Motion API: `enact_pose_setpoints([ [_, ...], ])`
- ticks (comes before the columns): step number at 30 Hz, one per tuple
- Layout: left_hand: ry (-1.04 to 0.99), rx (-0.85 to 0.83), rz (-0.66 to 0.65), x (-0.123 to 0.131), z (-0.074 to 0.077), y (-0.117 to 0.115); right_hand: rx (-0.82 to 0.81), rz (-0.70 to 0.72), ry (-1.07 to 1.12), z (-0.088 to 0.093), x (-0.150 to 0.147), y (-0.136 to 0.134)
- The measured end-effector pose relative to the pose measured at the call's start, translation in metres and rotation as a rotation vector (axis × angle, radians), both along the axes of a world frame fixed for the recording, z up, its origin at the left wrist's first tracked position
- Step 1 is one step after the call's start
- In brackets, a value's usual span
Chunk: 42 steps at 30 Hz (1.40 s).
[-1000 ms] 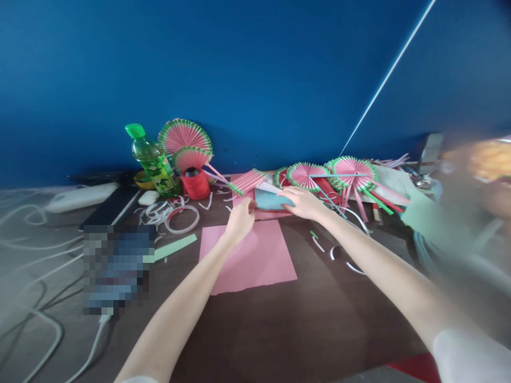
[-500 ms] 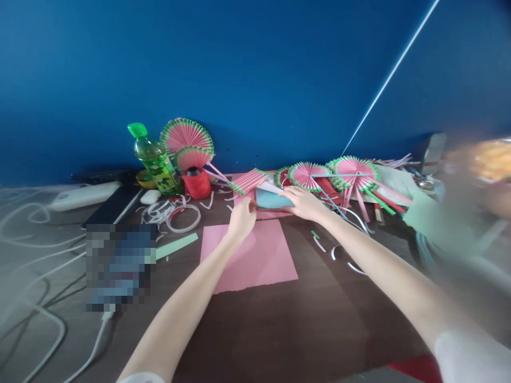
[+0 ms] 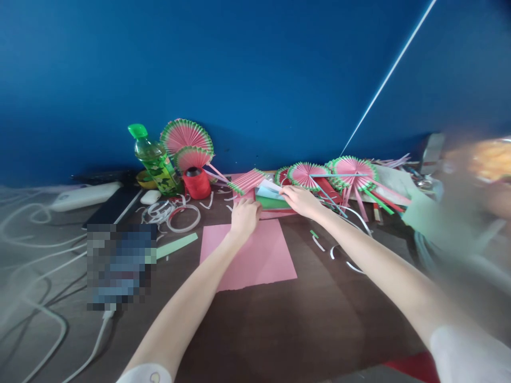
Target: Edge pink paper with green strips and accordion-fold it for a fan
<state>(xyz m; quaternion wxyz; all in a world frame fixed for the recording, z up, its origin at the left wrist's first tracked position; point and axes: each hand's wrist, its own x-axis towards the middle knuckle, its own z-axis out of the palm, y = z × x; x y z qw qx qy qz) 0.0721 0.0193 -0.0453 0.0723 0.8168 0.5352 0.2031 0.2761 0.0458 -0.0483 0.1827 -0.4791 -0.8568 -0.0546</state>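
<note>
Both forearms stretch forward over the tabletop (image 3: 319, 319). The right hand (image 3: 297, 198) pinches the light blue sheet (image 3: 268, 192) at its right end, over the green sheet (image 3: 272, 203). The left hand's (image 3: 245, 215) fingers curl downward; whether they grip anything cannot be told. A capped bottle (image 3: 157, 166) stands left, contents unclear.

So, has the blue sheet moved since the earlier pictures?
Yes: the blue sheet has its near edge shifted toward the wall, away from the front pink sheet, uncovering green paper.
</note>
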Motion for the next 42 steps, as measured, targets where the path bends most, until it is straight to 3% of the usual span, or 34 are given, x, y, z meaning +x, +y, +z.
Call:
enact_pose_setpoints([
  [9, 0.248, -0.079, -0.153, 0.038, 0.030, 0.018, -0.081, -0.007, -0.002, 0.017, 0.004, 0.003],
  [14, 0.336, -0.102, -0.255, 0.053, 0.024, 0.023, -0.134, -0.042, 0.006, 0.028, 0.003, 0.007],
  [23, 0.401, -0.018, -0.318, 0.052, 0.013, 0.033, -0.187, -0.041, -0.009, 0.036, 0.001, 0.012],
  [32, 0.426, 0.101, -0.406, 0.054, 0.004, 0.029, -0.208, -0.043, -0.022, 0.040, 0.000, 0.012],
  [38, 0.441, 0.171, -0.404, 0.054, 0.006, 0.023, -0.211, -0.012, -0.025, 0.039, 0.000, 0.012],
  [42, 0.440, 0.239, -0.398, 0.053, 0.015, 0.005, -0.208, 0.008, -0.039, 0.037, 0.001, 0.013],
])
